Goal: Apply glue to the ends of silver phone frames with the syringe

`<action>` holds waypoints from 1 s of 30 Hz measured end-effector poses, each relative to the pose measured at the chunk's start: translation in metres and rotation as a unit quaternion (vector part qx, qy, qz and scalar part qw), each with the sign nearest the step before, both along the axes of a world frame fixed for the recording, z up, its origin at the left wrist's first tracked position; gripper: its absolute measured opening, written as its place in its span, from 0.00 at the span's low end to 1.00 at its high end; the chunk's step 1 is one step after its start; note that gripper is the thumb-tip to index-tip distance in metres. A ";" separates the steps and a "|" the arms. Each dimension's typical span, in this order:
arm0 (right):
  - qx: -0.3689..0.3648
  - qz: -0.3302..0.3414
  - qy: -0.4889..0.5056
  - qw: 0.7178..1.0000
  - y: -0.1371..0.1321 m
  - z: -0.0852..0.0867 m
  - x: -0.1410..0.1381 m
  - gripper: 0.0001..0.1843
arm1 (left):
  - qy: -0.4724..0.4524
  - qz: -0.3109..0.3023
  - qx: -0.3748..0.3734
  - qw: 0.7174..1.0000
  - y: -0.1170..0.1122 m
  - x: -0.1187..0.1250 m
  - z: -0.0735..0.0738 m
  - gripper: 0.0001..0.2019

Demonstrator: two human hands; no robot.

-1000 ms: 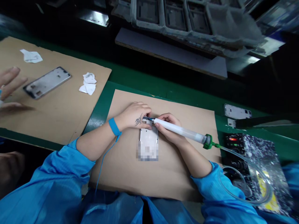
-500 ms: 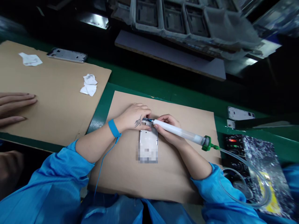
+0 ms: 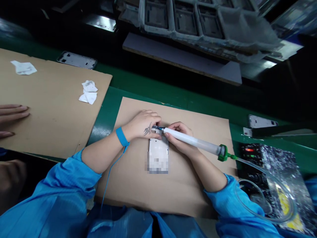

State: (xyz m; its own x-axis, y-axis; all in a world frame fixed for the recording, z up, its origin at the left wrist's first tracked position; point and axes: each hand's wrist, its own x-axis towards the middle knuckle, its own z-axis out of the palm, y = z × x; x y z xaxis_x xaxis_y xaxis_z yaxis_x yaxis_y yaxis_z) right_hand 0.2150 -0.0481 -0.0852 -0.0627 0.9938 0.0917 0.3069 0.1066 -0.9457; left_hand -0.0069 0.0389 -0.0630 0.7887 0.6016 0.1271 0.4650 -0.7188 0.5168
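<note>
Brown cardboard sheet (image 3: 193, 195) on a green workbench (image 3: 148, 99) carries a metal phone frame (image 3: 158, 148), left hand (image 3: 142, 125) pressing its top end, right hand (image 3: 180, 140) gripping a white dispensing syringe (image 3: 193, 141), nozzle (image 3: 155, 127) there, lower end untouched, pixelated.

no words or numbers can be read: the yellow label (image 3: 284, 206) on the speckled black case (image 3: 269, 158) is illegible, and the metal phone frame (image 3: 158, 155) is pixelated at its lower end.
</note>
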 end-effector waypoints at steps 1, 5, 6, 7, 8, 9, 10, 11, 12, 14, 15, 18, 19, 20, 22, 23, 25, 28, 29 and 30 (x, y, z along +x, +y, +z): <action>-0.002 -0.001 0.001 1.000 0.000 0.000 0.000 0.17 | 0.001 0.000 0.000 1.000 0.000 0.000 0.000 0.22; -0.001 -0.004 0.006 1.000 0.001 0.002 -0.001 0.17 | -0.002 -0.004 0.001 1.000 0.000 0.000 -0.001 0.21; -0.001 -0.005 0.006 1.000 0.001 0.003 -0.002 0.17 | -0.003 -0.006 0.002 1.000 0.000 0.000 0.000 0.21; 0.000 -0.006 0.005 1.000 0.001 0.003 -0.002 0.18 | -0.002 -0.006 0.001 1.000 0.001 0.000 0.000 0.22; -0.001 -0.007 0.004 1.000 0.001 0.003 -0.002 0.18 | -0.002 -0.005 0.000 1.000 0.001 0.000 0.000 0.22; -0.003 -0.008 0.003 1.000 0.001 0.003 -0.002 0.19 | -0.001 -0.004 -0.001 1.000 0.001 0.000 0.000 0.22; -0.005 -0.009 0.003 1.000 0.001 0.004 -0.002 0.19 | -0.002 -0.002 -0.003 1.000 0.001 -0.001 0.000 0.22; -0.006 -0.008 0.002 1.000 0.001 0.004 -0.002 0.19 | -0.003 -0.002 -0.003 1.000 0.001 -0.001 -0.001 0.23; -0.005 -0.007 0.003 1.000 0.001 0.004 -0.002 0.19 | -0.004 -0.003 -0.002 1.000 0.001 -0.001 -0.002 0.23; -0.003 -0.005 0.003 1.000 0.001 0.005 -0.002 0.19 | -0.009 -0.005 0.004 1.000 0.002 -0.001 -0.004 0.24; -0.002 -0.005 0.002 1.000 0.002 0.005 -0.002 0.19 | -0.011 -0.006 0.007 1.000 0.002 -0.001 -0.005 0.24; -0.003 -0.005 -0.002 1.000 0.001 0.006 -0.002 0.19 | -0.013 -0.006 0.012 1.000 0.003 -0.002 -0.007 0.24; -0.006 -0.005 -0.004 1.000 0.001 0.006 -0.002 0.19 | -0.013 -0.005 0.011 1.000 0.003 -0.002 -0.007 0.24; -0.007 -0.005 -0.005 1.000 0.001 0.006 -0.002 0.19 | -0.014 -0.005 0.010 1.000 0.003 -0.002 -0.008 0.24; -0.006 -0.006 -0.005 1.000 0.001 0.007 -0.002 0.18 | -0.017 -0.008 0.010 1.000 0.003 -0.002 -0.008 0.24; -0.005 -0.006 -0.005 1.000 0.001 0.007 -0.002 0.18 | -0.018 -0.009 0.010 1.000 0.003 -0.002 -0.007 0.25; -0.004 -0.007 -0.004 1.000 0.001 0.006 -0.001 0.17 | -0.016 -0.010 0.009 1.000 0.002 -0.002 -0.007 0.25; -0.015 -0.013 -0.004 1.000 0.002 0.004 -0.001 0.18 | -0.010 -0.005 0.003 1.000 0.002 -0.001 -0.005 0.23; -0.018 -0.016 -0.005 1.000 0.002 0.003 0.000 0.19 | -0.009 -0.004 0.001 1.000 0.002 -0.001 -0.004 0.23; -0.020 -0.019 -0.007 1.000 0.002 0.002 0.000 0.20 | -0.008 -0.004 0.000 1.000 0.001 -0.001 -0.003 0.22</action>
State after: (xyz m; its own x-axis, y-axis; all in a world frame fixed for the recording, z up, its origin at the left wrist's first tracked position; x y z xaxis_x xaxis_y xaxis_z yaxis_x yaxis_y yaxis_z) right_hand 0.2154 -0.0466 -0.0831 -0.0263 0.9983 0.0512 0.3235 0.0570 -0.9445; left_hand -0.0075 0.0403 -0.0659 0.7914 0.5952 0.1398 0.4511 -0.7228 0.5235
